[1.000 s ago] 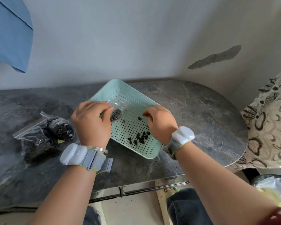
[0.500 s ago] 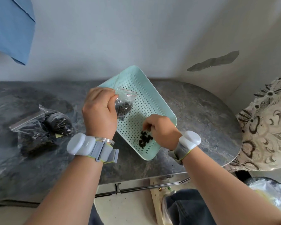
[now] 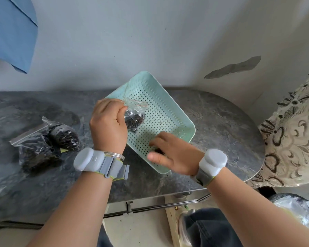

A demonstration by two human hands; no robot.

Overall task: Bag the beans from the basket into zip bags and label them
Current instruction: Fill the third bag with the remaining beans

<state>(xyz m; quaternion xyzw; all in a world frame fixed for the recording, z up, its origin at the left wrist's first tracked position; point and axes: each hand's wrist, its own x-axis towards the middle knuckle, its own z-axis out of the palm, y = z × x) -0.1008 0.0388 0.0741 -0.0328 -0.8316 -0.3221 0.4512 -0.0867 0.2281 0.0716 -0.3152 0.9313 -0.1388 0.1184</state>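
A mint-green perforated basket (image 3: 164, 111) stands tilted on the dark stone table, its far corner raised against the wall. My left hand (image 3: 108, 127) holds a small clear zip bag (image 3: 134, 115) partly filled with dark beans over the basket's left side; the bag's mouth with its red strip is open. My right hand (image 3: 173, 155) lies inside the basket's near corner, fingers curled over a few dark beans (image 3: 158, 150) that mostly hide under it.
Two filled zip bags of beans (image 3: 48, 145) lie on the table to the left, with a yellow-green label by them. The rounded table end (image 3: 248, 148) is at the right, beside patterned cloth (image 3: 292, 132). A wall stands close behind.
The basket has tipped up further toward the wall. My right hand has slid down to the basket's near corner and spread over the beans. The bag has stayed over the basket.
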